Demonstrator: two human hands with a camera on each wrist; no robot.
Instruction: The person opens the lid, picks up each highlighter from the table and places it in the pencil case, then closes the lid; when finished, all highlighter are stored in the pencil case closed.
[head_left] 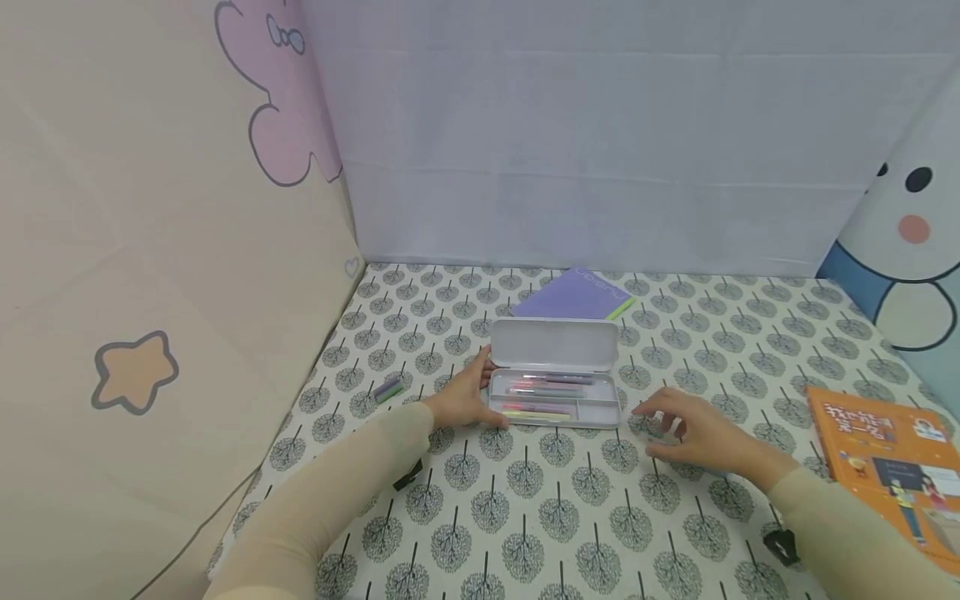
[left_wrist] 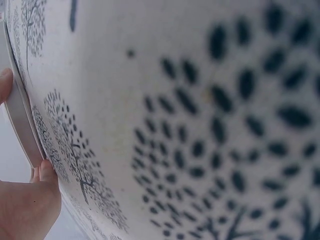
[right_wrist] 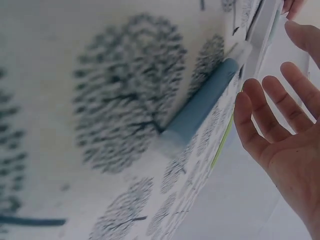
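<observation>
A white pencil case [head_left: 598,414] lies open, its lid [head_left: 555,346] raised at the back. Several coloured pens [head_left: 551,392] lie in its long rear compartment, others in the front left one. My left hand [head_left: 463,398] grips the case's left end, thumb at the near corner and fingers farther back along the side. To the right of the case, my right hand [head_left: 693,429] hovers with loosely bent fingers and nothing in its grasp. Under it a blue pen [right_wrist: 202,102] with clear ends lies on the cloth, mostly hidden by the hand in the head view.
A purple and green block, perhaps an eraser [head_left: 388,390], lies left of the case. Behind the lid is a purple book [head_left: 573,293]. An orange book [head_left: 888,467] lies at the right edge. Tree-patterned cloth [head_left: 558,517] covers the table, with curtains behind and at the sides.
</observation>
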